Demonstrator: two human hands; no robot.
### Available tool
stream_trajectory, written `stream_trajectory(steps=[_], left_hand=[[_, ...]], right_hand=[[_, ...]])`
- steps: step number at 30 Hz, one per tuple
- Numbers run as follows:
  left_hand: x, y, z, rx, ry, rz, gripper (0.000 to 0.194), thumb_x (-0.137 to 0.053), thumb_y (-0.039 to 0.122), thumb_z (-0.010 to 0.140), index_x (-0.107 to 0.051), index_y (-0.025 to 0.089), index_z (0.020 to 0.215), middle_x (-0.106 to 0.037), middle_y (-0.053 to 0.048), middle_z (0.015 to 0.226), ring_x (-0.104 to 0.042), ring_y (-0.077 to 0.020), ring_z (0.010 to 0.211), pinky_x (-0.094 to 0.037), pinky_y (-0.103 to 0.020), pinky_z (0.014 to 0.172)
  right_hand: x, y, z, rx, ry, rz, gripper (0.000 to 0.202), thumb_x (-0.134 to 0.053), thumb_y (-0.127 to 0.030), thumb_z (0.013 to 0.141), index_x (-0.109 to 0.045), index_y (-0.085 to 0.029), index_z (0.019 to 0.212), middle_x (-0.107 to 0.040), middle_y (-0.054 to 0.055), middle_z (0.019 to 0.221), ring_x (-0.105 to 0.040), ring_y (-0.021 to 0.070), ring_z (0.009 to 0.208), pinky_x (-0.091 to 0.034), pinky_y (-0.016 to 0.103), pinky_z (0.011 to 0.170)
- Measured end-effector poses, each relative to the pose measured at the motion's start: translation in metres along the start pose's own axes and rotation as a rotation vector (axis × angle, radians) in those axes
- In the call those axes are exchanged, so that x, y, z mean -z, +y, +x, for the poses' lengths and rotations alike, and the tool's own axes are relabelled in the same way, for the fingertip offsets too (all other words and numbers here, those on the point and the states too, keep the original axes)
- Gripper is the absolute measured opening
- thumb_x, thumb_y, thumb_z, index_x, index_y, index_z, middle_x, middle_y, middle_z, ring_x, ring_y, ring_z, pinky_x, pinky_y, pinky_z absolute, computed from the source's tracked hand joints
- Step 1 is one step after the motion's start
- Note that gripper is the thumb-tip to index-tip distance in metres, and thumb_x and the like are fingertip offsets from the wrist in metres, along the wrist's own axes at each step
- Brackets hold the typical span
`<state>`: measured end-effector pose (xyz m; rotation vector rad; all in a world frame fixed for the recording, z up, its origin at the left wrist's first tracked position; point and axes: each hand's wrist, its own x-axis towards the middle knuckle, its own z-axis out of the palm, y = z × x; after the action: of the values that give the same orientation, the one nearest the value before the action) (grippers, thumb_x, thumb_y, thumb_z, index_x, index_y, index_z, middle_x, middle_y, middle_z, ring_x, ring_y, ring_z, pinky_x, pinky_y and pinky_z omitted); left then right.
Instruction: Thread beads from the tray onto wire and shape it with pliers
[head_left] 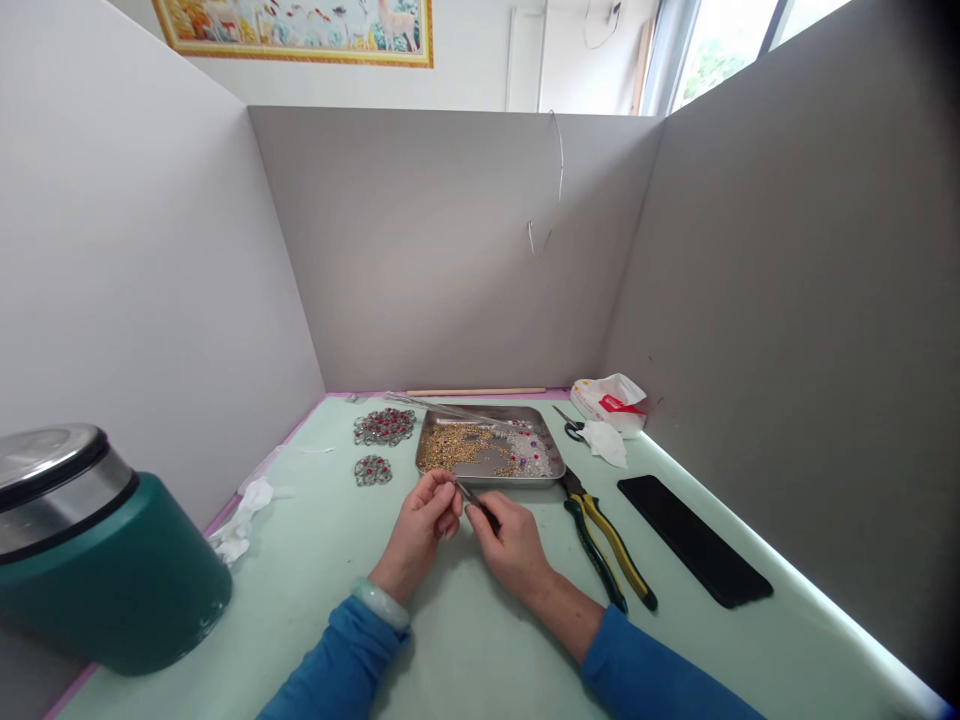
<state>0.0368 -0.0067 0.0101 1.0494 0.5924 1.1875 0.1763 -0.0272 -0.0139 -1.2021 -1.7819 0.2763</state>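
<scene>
My left hand [424,525] is closed in a pinch just in front of the metal tray [555,478]; whatever lies between the fingertips is too small to make out. Close beside it, my right hand [514,545] is wrapped around slim dark pliers [487,515], whose narrow tip points at the left fingertips. Gold beads [450,445] fill the tray's left side, while clear, red and purple beads [531,455] lie at its right. Left of the tray are a larger pile of wire pieces with red beads [384,427] and a smaller pile [373,470].
Large green-and-yellow pliers [611,540] and a black phone [694,540] lie at right. Scissors [574,428] and a tissue pack [609,402] are behind them. A big green flask [112,570] stands at left near crumpled tissue [244,520]. Grey partitions [450,250] enclose the table.
</scene>
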Motion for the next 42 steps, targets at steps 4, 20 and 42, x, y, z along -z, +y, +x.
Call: stream_trajectory(steps=[4,20,42], left_hand=[[0.000,-0.001,0.000,0.008,0.007,0.004,0.017,-0.055,0.033,0.084,-0.047,0.018,0.089,-0.045,0.007,0.058,-0.025,-0.0036,0.041,-0.025,-0.018,0.041],[0.000,-0.002,0.000,-0.022,0.073,0.073,0.022,-0.060,0.036,0.080,-0.052,0.018,0.090,-0.039,0.008,0.055,-0.024,-0.0025,0.041,-0.021,-0.017,0.041],[0.000,0.001,0.001,0.062,0.056,-0.098,0.026,-0.065,0.034,0.076,-0.052,0.016,0.089,-0.039,0.009,0.052,-0.020,-0.0019,0.038,-0.016,-0.016,0.037]], right_hand=[[0.000,-0.001,0.001,-0.004,0.029,-0.057,0.021,-0.046,-0.028,0.089,-0.056,-0.017,0.074,-0.057,0.002,0.070,-0.050,0.0140,0.066,-0.034,0.024,0.061],[0.003,-0.001,0.000,0.054,0.050,-0.142,0.024,-0.045,-0.028,0.090,-0.055,-0.018,0.071,-0.057,0.002,0.068,-0.051,0.0138,0.064,-0.033,0.025,0.060],[0.010,-0.008,0.010,-0.404,-0.364,0.660,0.034,-0.043,-0.045,0.086,-0.052,-0.017,0.068,-0.041,-0.005,0.051,-0.034,0.0083,0.043,-0.027,0.021,0.043]])
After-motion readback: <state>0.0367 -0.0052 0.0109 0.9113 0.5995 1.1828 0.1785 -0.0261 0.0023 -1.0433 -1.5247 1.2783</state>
